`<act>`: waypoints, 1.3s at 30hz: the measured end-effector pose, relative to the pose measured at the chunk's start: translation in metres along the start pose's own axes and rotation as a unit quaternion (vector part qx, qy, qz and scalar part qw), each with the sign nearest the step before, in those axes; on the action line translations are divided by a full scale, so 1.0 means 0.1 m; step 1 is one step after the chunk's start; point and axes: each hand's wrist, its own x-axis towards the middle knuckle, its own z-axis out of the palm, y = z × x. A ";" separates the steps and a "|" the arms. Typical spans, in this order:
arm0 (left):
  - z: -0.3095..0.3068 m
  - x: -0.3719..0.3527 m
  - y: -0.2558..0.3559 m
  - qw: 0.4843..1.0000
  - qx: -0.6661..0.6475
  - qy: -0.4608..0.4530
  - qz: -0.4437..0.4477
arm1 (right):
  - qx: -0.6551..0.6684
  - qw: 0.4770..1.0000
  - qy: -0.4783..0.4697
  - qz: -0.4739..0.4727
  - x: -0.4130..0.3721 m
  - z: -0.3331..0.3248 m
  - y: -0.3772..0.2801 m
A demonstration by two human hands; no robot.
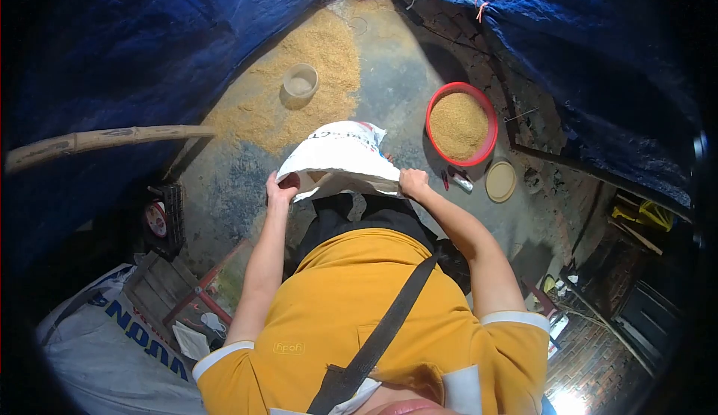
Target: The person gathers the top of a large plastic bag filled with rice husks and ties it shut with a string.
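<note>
Sack [338, 144], white, mid-frame, in front of the wearer's body. Mouth faces the wearer, spread wide between the hands; upper edge bowed, far end crumpled. Dark and reddish print on the outer face, foreshortened, not readable.

Left hand [281, 189] closed on the rim at the sack's left side. Right hand [413, 182] closed on the rim at the right side, knuckles up. Reddish patch inside the mouth by the left hand; cannot tell what it is. Interior shadowed, contents not clear. Lower edge lies over dark trousers [407, 223].

Beyond, upper left of centre: yellowish grain [329, 48] spread over the concrete floor [389, 63], round tub [301, 81] resting on it. Right of centre: red basin [494, 120] holding similar grain; below it a pale round lid [501, 181] and a small white item [461, 184], type unclear.

Blue tarp [149, 41] across the upper left, more at upper right. Lower left: large sack [97, 348] with blue letters, partly cut off by the dark lens border. Dial [156, 218] at left, markings too small to read. Far right clutter dim, hard to sort.
</note>
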 end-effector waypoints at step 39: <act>0.51 -0.44 0.35 0.900 0.401 -0.077 0.150 | 0.107 0.994 0.004 -0.009 0.41 -0.62 -0.06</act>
